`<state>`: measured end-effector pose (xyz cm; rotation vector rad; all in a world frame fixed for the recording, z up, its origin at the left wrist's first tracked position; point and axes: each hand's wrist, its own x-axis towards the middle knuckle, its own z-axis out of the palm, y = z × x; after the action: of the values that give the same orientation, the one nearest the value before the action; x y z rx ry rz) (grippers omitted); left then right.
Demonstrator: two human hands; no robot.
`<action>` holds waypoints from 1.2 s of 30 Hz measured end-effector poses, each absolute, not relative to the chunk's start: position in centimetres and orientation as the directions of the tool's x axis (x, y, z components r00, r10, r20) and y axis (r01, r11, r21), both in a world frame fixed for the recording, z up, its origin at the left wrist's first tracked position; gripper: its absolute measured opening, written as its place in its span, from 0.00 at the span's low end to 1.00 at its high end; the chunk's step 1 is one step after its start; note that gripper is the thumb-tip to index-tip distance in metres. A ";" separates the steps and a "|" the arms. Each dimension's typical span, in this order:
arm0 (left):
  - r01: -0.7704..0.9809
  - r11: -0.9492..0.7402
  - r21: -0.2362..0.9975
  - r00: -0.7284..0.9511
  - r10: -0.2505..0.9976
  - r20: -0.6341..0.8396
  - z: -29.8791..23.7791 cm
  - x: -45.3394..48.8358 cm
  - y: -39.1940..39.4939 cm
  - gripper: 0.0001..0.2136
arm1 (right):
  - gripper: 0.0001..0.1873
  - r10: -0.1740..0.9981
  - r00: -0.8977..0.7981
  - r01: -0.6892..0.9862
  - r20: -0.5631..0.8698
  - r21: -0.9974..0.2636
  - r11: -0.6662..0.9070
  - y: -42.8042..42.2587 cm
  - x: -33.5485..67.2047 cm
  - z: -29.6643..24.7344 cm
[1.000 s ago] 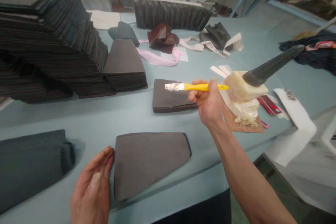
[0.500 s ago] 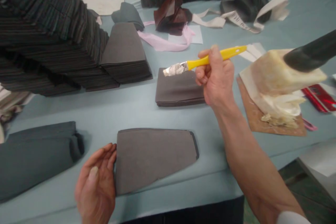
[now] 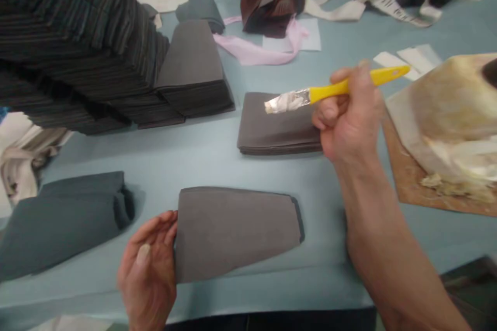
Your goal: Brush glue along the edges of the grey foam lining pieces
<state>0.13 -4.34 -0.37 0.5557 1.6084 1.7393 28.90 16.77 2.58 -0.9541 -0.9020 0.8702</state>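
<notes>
My right hand (image 3: 355,108) is closed round the yellow handle of a paintbrush (image 3: 322,94), whose bristles are coated in a whitish paste. The brush is held nearly level above a small stack of dark grey folded pieces (image 3: 277,129). My left hand (image 3: 149,269), palm up with the thumb apart, touches the left edge of a flat, tapered grey piece (image 3: 238,235) with its fingertips. This piece lies on the pale blue-green table cover (image 3: 186,160), its narrow end pointing right. Layered dark edges show at that end.
Tall dark stacks (image 3: 77,46) fill the left, beside a lower grey stack (image 3: 196,70). A folded dark green piece (image 3: 73,227) lies at front left. At right, a paste-smeared container (image 3: 454,108) stands on a brown board (image 3: 407,181). A pink strip (image 3: 258,51) lies behind.
The view has shifted, so things on the table appear farther right. My right hand has moved a little to the right with the paintbrush. My left hand stays at the grey piece's edge.
</notes>
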 end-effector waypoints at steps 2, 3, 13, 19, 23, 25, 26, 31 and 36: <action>-0.215 0.078 0.974 -0.695 0.688 -0.208 -0.2 0.0 -4.4 0.26 | 0.29 0.908 0.343 -0.187 0.240 -0.930 0.316 16.6 28.9 2.5; -0.221 0.109 0.969 -0.707 0.667 -0.237 -0.1 0.0 -4.5 0.27 | 0.29 0.910 0.334 -0.185 0.244 -0.930 0.317 16.6 28.9 2.4; -0.252 0.109 0.962 -0.690 0.676 -0.257 -0.5 -0.5 -4.4 0.25 | 0.26 0.920 0.280 -0.116 0.273 -0.942 0.315 16.1 28.9 1.7; -0.299 0.119 0.947 -0.674 0.676 -0.298 0.3 -0.1 -4.0 0.28 | 0.29 0.923 0.285 -0.097 0.258 -0.950 0.296 15.9 28.5 1.9; -0.293 0.067 0.954 -0.645 0.722 -0.249 -0.6 -0.3 -4.0 0.26 | 0.29 0.935 0.273 -0.158 0.226 -0.948 0.276 16.1 28.0 1.6; -0.232 0.040 0.972 -0.622 0.762 -0.180 -1.0 -0.3 -4.2 0.23 | 0.28 0.935 0.289 -0.201 0.203 -0.943 0.267 16.2 27.7 1.6; -0.182 0.026 0.983 -0.610 0.781 -0.133 -1.1 -0.3 -4.4 0.23 | 0.28 0.933 0.307 -0.214 0.187 -0.942 0.260 16.2 27.6 1.6; 0.126 0.131 0.983 -0.622 0.783 -0.024 -1.4 -1.9 -5.9 0.25 | 0.18 0.916 0.380 -0.251 0.126 -0.940 0.233 16.4 27.1 1.9; 0.549 0.234 0.803 -0.654 0.718 0.238 0.5 -8.4 -7.2 0.23 | 0.18 0.921 0.386 -0.286 0.057 -0.941 0.178 16.3 27.0 3.2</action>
<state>-8.37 -7.15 0.49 1.2068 2.3192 1.3889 26.98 16.30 3.16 -1.0471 -0.7583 0.9804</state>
